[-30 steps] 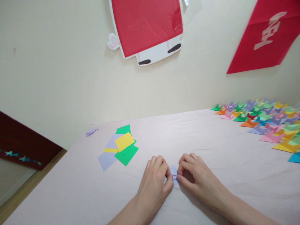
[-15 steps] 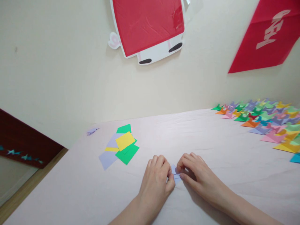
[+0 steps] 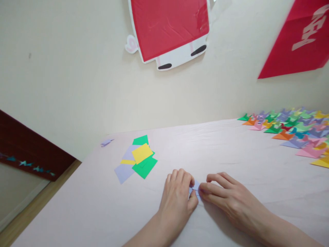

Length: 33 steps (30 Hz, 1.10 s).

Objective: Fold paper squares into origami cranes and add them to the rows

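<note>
A small lavender piece of folded paper (image 3: 195, 185) lies on the pale cloth-covered surface between my hands, its edges partly covered by my fingers. My left hand (image 3: 177, 193) is closed on its left side, thumb and index finger curled at the paper. From the right, my right hand (image 3: 226, 195) pinches the paper's right edge with thumb and index finger, while its other fingers are bent and lifted above. Left of my hands, loose sheets lie overlapping: a yellow sheet (image 3: 142, 153) on top, with green sheets (image 3: 146, 167) and lavender sheets (image 3: 124, 173) around it.
Rows of folded paper figures (image 3: 285, 128) in many colours stand at the right by the wall. A small lavender folded piece (image 3: 107, 142) sits at the far left. The surface (image 3: 77, 206) ends along a slanting left edge. Red decorations (image 3: 169, 27) hang on the wall.
The view has shifted slightly, so everything appears further right. My right hand's thumb and index finger have come together on the paper's right edge; its other fingers have lifted away.
</note>
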### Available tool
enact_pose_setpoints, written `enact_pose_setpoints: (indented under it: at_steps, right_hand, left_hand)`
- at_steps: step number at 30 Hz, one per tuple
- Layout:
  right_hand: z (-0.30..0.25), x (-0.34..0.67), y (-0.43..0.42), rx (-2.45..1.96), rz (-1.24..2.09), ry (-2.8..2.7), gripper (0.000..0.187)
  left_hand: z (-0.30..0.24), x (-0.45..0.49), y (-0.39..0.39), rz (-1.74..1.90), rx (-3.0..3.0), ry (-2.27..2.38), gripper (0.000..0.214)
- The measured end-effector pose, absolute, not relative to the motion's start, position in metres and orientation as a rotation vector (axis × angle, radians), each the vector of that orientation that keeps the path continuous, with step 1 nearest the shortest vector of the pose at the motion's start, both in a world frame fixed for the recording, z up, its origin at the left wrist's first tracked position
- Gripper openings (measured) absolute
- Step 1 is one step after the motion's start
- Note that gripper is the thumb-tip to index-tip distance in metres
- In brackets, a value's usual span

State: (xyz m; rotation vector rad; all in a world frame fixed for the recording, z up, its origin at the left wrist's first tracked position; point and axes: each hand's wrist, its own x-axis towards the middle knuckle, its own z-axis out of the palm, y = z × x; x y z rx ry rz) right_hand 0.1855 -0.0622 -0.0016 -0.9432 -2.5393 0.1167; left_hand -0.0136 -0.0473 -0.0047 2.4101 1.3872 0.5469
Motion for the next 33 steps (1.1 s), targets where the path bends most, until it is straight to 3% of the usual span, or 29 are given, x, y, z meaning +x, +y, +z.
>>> enact_pose_setpoints:
  at_steps: [6,12,24,33]
  right_hand:
    - [-0.009,0.194,-0.060,-0.845,-0.011,-2.524,0.026]
    - [-0.010,0.185,-0.061,-0.816,-0.017,-2.467,0.037]
    - [-0.007,0.191,-0.060,-0.857,0.055,-2.498,0.027]
    - [0.007,0.190,-0.061,-0.933,0.363,-2.433,0.031]
  left_hand:
    - [-0.006,-0.016,-0.051,0.554,2.337,1.349,0.022]
    - [-0.001,-0.015,-0.054,0.559,2.284,1.354,0.011]
    - [0.000,-0.018,-0.048,0.564,2.180,1.285,0.034]
    - [0.004,-0.046,-0.043,0.571,2.493,0.911,0.025]
